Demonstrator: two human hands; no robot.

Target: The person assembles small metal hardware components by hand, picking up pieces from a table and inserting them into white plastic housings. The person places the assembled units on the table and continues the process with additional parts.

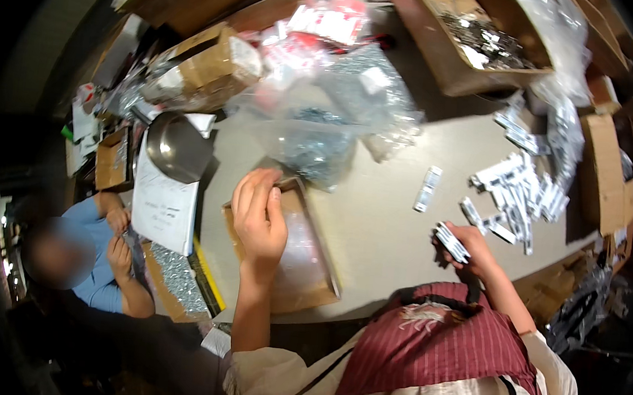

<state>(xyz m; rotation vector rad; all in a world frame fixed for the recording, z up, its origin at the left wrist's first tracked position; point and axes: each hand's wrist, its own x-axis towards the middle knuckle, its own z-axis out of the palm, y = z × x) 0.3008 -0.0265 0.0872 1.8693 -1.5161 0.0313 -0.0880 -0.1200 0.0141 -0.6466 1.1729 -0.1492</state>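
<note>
My right hand is closed round a small stack of slim white-and-silver pieces, held above the table's right side. Just beyond it, one similar slim piece lies by itself. A loose pile of the same pieces spreads farther right. My left hand is over the left edge of a shallow cardboard box, fingers stretched forward and no object visible in them. Clear plastic lies inside that box. Past my left fingertips sits a clear bag of small metal parts.
A large box of metal pieces stands at the back right. On the left are a steel bowl on papers and a carton of small metal parts. A co-worker in a blue shirt works there with both hands.
</note>
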